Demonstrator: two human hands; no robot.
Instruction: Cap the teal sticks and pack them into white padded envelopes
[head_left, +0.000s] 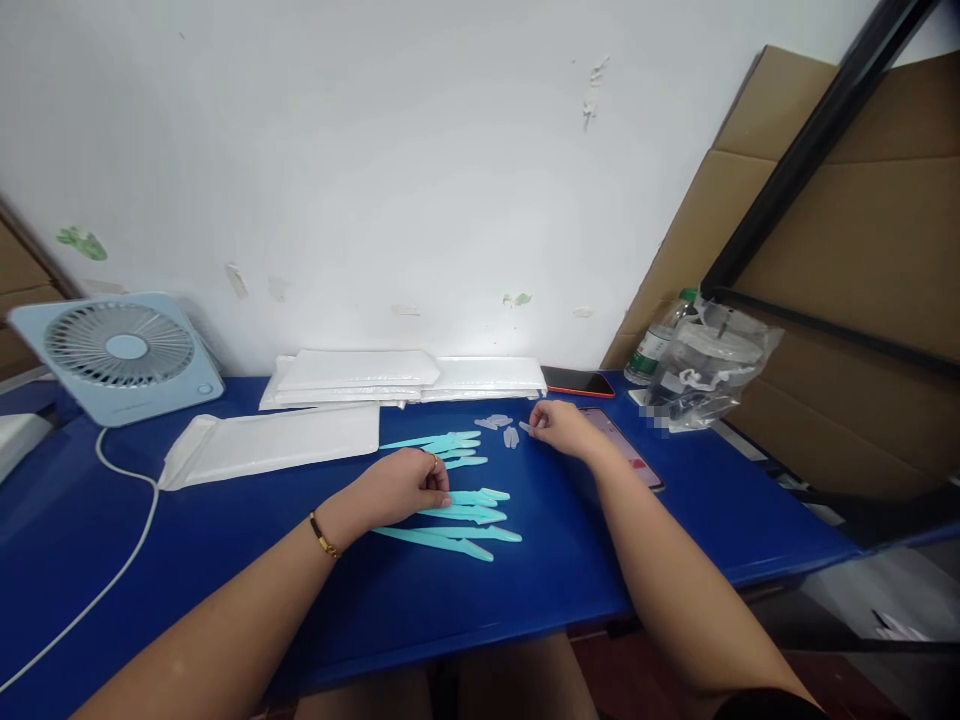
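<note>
Several turquoise eyebrow razors lie in loose groups on the blue table, their blade ends pointing right. My left hand rests over the middle of them, thumb and fingers pinched on the handle of an eyebrow razor. Other razors lie just beyond that hand. To the right, my right hand is closed in a pinch on a small clear plastic blade cap. Beside its fingertips lies a small pile of similar clear caps.
White padded mailers are stacked along the wall, with another mailer in front. A blue fan with a white cable stands left. Two phones, a bottle and a bagged cup are right.
</note>
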